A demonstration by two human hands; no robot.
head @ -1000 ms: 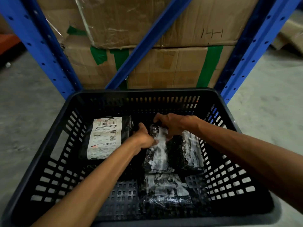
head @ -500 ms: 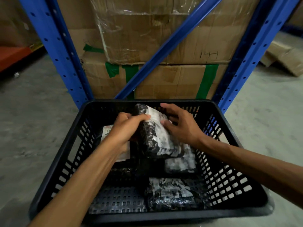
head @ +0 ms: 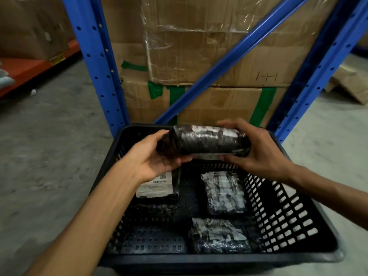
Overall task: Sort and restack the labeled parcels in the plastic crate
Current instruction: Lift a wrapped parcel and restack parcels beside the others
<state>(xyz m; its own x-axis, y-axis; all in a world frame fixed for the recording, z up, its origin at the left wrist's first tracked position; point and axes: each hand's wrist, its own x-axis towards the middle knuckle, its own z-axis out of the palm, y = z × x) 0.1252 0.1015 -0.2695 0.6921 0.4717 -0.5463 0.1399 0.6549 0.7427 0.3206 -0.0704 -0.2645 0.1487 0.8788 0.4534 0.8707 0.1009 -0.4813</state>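
A black plastic-wrapped parcel (head: 207, 141) is held sideways above the far rim of the black plastic crate (head: 294, 222). My left hand (head: 153, 156) grips its left end and my right hand (head: 256, 150) grips its right end. Inside the crate lie three more parcels: one with a white barcode label (head: 157, 188) at the left, partly hidden by my left wrist, one (head: 225, 193) at the right middle, and one (head: 219, 236) at the near right.
The crate stands on a grey concrete floor (head: 49, 156). Directly behind it rise blue rack uprights (head: 95, 62) with a diagonal brace and stacked cardboard boxes (head: 209, 46). An orange shelf (head: 29, 70) is at the far left, loose cardboard (head: 350, 84) at the far right.
Both hands lifted a black parcel out of the crate's right side and turned it sideways above the far rim. The view has tilted upward.
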